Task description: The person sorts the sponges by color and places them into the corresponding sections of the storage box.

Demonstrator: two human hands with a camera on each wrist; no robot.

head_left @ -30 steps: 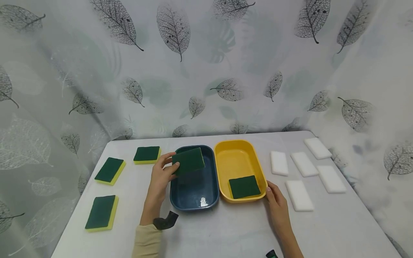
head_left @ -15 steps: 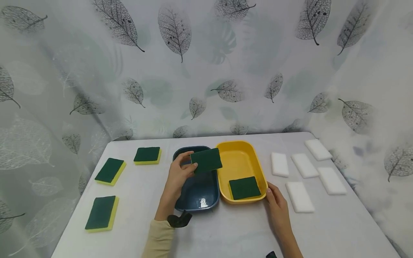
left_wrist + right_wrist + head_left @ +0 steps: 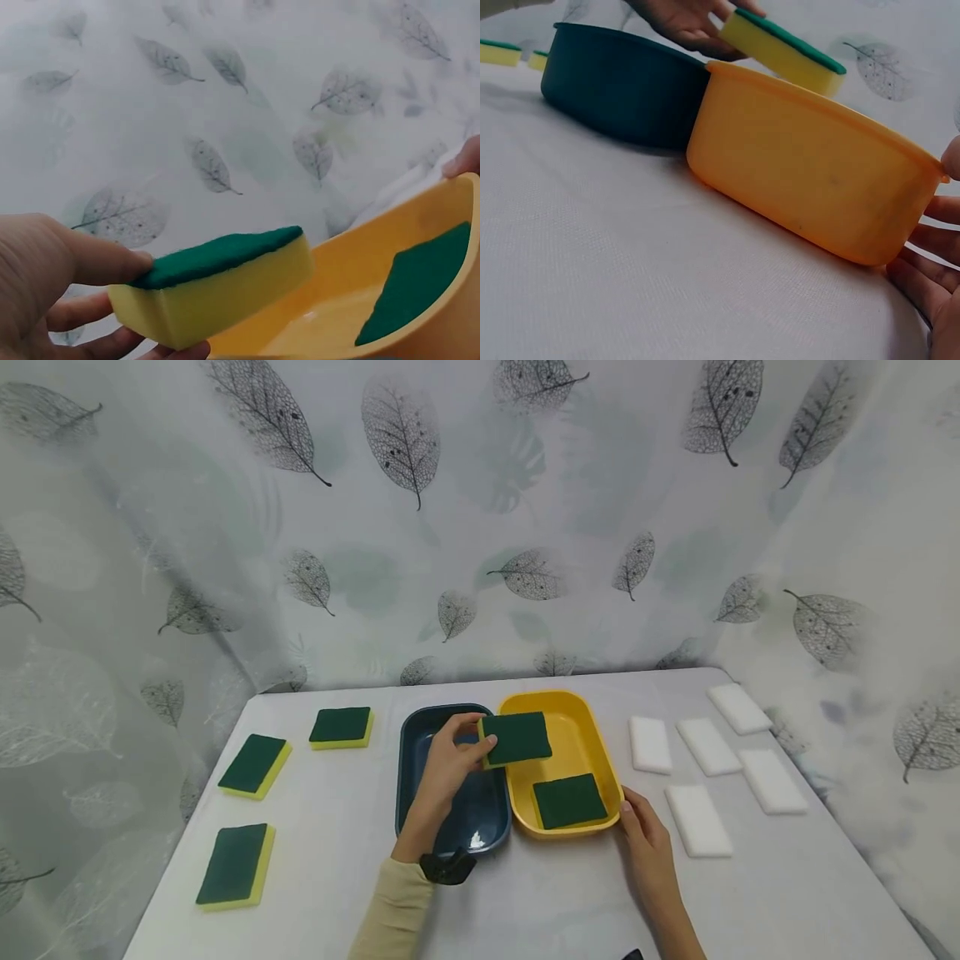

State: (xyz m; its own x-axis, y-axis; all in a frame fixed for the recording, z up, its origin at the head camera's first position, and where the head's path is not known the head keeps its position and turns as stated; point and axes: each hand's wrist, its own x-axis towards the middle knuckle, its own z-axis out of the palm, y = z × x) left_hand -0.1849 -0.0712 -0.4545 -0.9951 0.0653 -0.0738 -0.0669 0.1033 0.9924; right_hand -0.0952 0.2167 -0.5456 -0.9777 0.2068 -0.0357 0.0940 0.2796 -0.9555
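My left hand (image 3: 448, 760) pinches a scouring sponge (image 3: 516, 737) by its left end, thumb on the green pad in the left wrist view. This sponge (image 3: 784, 56) hangs over the rim of a yellow plastic basin (image 3: 558, 702), tilted in the right wrist view. Another green-topped sponge (image 3: 570, 802) lies inside the basin at its near end. My right hand (image 3: 648, 843) holds the basin's near right corner, with the thumb (image 3: 952, 157) at the rim and the other fingers against the outer wall. A dark blue basin (image 3: 408, 785) stands close against the yellow one, under my left forearm.
On the left of the white table (image 3: 315, 860) lie three more sponges, one at the back (image 3: 341, 727), one in the middle (image 3: 253, 765) and one nearer (image 3: 236, 864). Several white foam blocks (image 3: 699, 820) are spread on the right. A leaf-printed curtain (image 3: 480, 527) hangs behind.
My left hand has carried the sponge rightward, from over the blue basin to over the yellow one. My right hand has stayed at the yellow basin's corner.
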